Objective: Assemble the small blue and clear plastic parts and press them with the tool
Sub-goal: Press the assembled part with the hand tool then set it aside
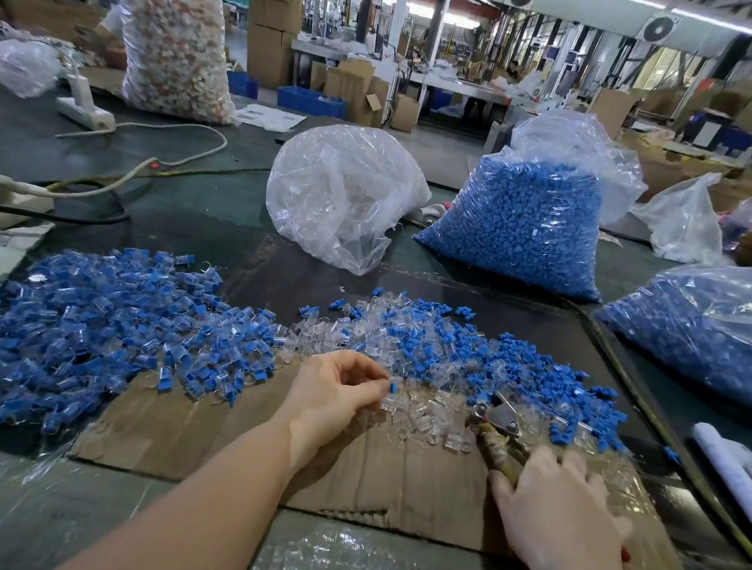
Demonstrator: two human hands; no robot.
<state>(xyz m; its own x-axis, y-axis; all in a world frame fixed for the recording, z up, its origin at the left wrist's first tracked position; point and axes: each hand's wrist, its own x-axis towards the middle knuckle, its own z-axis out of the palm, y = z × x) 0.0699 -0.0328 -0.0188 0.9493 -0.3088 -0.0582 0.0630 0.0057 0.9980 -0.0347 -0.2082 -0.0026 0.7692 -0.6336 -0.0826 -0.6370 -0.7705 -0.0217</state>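
No brand, label or writing can be read anywhere on the bench; a printed sheet (270,116) far back is too small to make out. The left hand (337,392) reaches in from below, its fingers curled and pinching a small blue piece (392,388) together with a clear piece (388,404) at the fingertips, just above the cardboard sheet (202,434). The right hand (560,506) lies palm down with its fingers wrapped over the handle of the pliers (498,420), whose metal head rests among loose clear pieces; the handle is mostly hidden under the hand. To the left spreads a big heap of joined parts (77,326), and ahead lies a pile of loose blue and clear pieces (477,350). Behind stand a bag of clear pieces (339,190) and a bag of blue pieces (527,220); a second blue bag (725,340) is cut off by the right edge
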